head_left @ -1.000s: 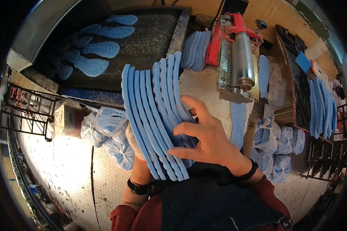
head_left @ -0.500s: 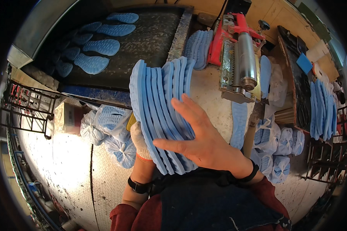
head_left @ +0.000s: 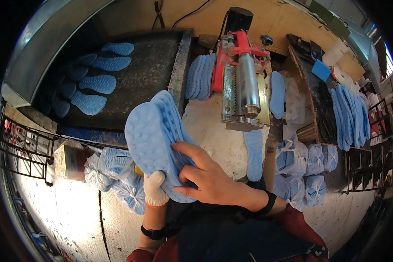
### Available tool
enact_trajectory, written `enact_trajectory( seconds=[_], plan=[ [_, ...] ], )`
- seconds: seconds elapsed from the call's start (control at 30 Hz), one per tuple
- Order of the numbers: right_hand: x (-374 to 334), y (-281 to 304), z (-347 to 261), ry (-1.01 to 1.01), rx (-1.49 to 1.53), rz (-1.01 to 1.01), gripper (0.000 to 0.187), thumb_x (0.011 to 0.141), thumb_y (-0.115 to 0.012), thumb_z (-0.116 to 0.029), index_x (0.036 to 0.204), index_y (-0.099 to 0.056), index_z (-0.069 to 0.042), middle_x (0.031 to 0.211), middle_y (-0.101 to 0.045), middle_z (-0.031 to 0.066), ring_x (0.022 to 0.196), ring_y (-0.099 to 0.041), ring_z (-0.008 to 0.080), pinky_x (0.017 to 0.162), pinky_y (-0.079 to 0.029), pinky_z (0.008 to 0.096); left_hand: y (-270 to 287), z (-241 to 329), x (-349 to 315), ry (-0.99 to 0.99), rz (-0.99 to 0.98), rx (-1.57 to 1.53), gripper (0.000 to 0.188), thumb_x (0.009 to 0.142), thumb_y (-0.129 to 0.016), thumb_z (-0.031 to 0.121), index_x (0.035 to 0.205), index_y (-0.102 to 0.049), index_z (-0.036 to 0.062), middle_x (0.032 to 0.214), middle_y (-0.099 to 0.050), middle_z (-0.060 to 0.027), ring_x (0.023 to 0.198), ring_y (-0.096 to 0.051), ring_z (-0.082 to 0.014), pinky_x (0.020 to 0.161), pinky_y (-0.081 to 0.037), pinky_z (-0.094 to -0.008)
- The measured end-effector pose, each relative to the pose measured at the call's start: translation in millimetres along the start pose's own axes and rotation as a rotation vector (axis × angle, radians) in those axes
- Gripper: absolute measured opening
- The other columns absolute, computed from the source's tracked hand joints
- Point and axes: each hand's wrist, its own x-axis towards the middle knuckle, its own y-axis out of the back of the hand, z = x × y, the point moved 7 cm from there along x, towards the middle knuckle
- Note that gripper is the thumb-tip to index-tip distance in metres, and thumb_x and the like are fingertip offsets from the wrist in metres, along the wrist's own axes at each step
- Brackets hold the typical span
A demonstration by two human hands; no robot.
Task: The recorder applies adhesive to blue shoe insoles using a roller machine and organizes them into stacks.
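A stack of light blue shoe insoles [head_left: 146, 139] is held up in front of me, with a bumpy, patterned face toward me. My left hand [head_left: 155, 188], in a white knit glove, grips the stack's lower left edge with the thumb lying across the front insole. My bare right hand [head_left: 209, 177] is bent round the stack's right edge, fingertips on the insole edges and thumb low by the front one. The fingers behind the stack are hidden.
Several loose insoles [head_left: 98, 83] lie on a black conveyor belt [head_left: 148, 65] at the left. A red-framed roller machine [head_left: 248, 83] stands on the worn bench [head_left: 205, 120], with insoles [head_left: 201, 76] beside it. Bagged insoles [head_left: 129, 192] sit below, and more insoles [head_left: 349, 115] stand at the right.
The stack has turned from edge-on to showing its front face, and its insoles are pressed closer together. My right hand has gone from spread fingers to bent fingers on its edge. The view has shifted.
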Motion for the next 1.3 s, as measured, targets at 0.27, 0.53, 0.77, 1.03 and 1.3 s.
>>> enact_trajectory(
  seconds=[0.27, 0.53, 0.77, 1.03, 1.3],
  plan=[
    [-1.6, -12.0, 47.2, -0.135, 1.137, -0.036, 0.021, 0.094, -0.061, -0.004, 0.103, -0.042, -0.006, 0.110, -0.055, 0.0059, 0.098, -0.051, 0.0090, 0.085, -0.042, 0.0268, 53.8, 30.7, -2.0, -0.208, 0.253, 0.117, 0.074, 0.100, -0.041, 0.054, 0.150, -0.030, 0.0005, 0.150, -0.040, -0.0178, 0.134, -0.044, -0.0317, 0.113, -0.036, -0.0446],
    [-16.8, -4.3, 158.4, -0.461, 0.394, 0.541, 0.029, 0.093, -0.057, 0.004, 0.114, -0.040, -0.007, 0.098, -0.050, 0.0021, 0.084, -0.047, 0.0048, 0.071, -0.040, 0.0204, 105.8, 87.1, -24.6, -0.397, 0.390, 0.142, 0.073, 0.100, -0.030, 0.059, 0.152, -0.030, 0.0080, 0.151, -0.039, -0.0149, 0.134, -0.045, -0.0314, 0.113, -0.039, -0.0443],
    [55.9, 10.5, 226.7, -0.223, 0.008, 0.734, 0.038, 0.091, -0.053, 0.005, 0.126, -0.038, 0.001, 0.119, -0.055, 0.0166, 0.119, -0.055, 0.0235, 0.100, -0.041, 0.0331, 112.1, 93.4, -36.8, -0.377, 0.514, 0.000, 0.075, 0.098, -0.024, 0.064, 0.153, -0.030, 0.0134, 0.153, -0.038, -0.0128, 0.134, -0.048, -0.0298, 0.109, -0.045, -0.0456],
    [110.2, 46.4, 296.5, -0.414, -0.296, 0.810, 0.038, 0.093, -0.058, -0.006, 0.128, -0.048, 0.004, 0.123, -0.060, 0.0268, 0.119, -0.058, 0.0372, 0.101, -0.044, 0.0402, 104.0, 83.0, -29.8, -0.271, 0.625, -0.044, 0.076, 0.097, -0.016, 0.064, 0.154, -0.027, 0.0150, 0.155, -0.035, -0.0129, 0.138, -0.044, -0.0282, 0.111, -0.043, -0.0454],
    [80.1, 20.1, 287.5, -0.432, -0.460, 0.671, 0.048, 0.088, -0.058, -0.003, 0.133, -0.047, 0.005, 0.134, -0.049, 0.0302, 0.128, -0.045, 0.0432, 0.108, -0.037, 0.0449, 98.4, 80.9, -24.2, -0.248, -0.010, -0.145, 0.074, 0.099, -0.027, 0.062, 0.154, -0.028, 0.0129, 0.155, -0.035, -0.0131, 0.138, -0.040, -0.0326, 0.114, -0.036, -0.0471]
  ],
)
